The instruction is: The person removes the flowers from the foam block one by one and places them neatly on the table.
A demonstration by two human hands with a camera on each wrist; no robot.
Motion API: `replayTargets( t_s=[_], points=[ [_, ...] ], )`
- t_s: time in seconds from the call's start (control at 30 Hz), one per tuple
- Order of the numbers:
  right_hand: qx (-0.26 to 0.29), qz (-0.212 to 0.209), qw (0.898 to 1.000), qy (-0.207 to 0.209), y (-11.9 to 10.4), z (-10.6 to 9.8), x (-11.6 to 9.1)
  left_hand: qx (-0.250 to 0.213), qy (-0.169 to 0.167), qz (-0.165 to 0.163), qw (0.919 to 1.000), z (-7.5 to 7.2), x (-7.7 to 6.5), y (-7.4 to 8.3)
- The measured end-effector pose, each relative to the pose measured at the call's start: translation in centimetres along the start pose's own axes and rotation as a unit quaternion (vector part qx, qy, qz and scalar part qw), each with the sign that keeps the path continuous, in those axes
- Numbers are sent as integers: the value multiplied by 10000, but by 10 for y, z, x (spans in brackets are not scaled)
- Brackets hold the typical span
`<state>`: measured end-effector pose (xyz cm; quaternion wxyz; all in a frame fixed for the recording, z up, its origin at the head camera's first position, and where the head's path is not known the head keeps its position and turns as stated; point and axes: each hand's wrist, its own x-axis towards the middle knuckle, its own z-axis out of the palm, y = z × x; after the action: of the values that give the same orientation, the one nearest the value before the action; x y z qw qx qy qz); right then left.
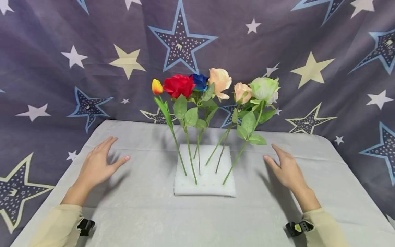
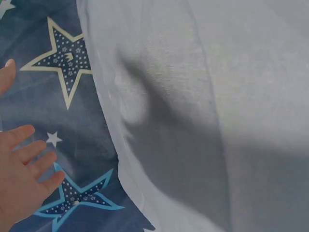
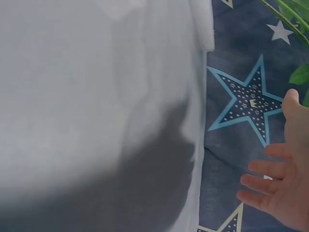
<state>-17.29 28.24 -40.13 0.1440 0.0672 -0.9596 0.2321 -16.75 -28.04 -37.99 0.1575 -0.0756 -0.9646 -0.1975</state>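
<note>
Several artificial flowers stand in a white foam block [image 1: 203, 189] at the middle of the table. From left to right are a yellow-orange tulip [image 1: 157, 87], a red rose [image 1: 179, 86], a blue flower [image 1: 200, 82] partly hidden behind it, a large peach rose [image 1: 219, 82], a smaller peach rose [image 1: 242, 93] and a pale green-white flower [image 1: 264, 90]. My left hand [image 1: 98, 165] is held to the left of the block, fingers extended, touching no flower. To the right, my right hand [image 1: 286, 168] hovers with its fingers extended and holds nothing. Both wrist views show spread fingers.
A pale grey cloth covers the table [image 1: 145, 219]. Behind and beside it hangs a dark curtain [image 1: 197, 34] printed with stars. Leaves of the right-hand flower [image 1: 257, 139] reach toward the right hand. Dark wrist devices [image 1: 85, 227] sit at both cuffs.
</note>
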Motion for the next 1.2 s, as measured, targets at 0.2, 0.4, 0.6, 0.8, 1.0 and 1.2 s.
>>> replayTargets(
  t_s=[0.2,0.4,0.6,0.8,1.0,1.2],
  points=[
    [585,38,9982,-144,-2,8,2,-92,-95,112,9999,10,3,4],
    [865,40,9951,-472,-8,18,5,-175,-233,160,9994,22,4,14],
    [1076,-146,9923,-592,-16,26,4,-346,-523,273,9977,34,8,27],
    [1830,62,9789,-911,-23,34,5,-658,-925,333,9930,45,9,36],
    [2839,616,9465,-1404,-30,38,7,-1024,-1113,260,9882,55,11,43],
    [3436,1090,9147,-1828,-38,38,7,-1384,-1263,235,9820,65,14,53]
  ],
)
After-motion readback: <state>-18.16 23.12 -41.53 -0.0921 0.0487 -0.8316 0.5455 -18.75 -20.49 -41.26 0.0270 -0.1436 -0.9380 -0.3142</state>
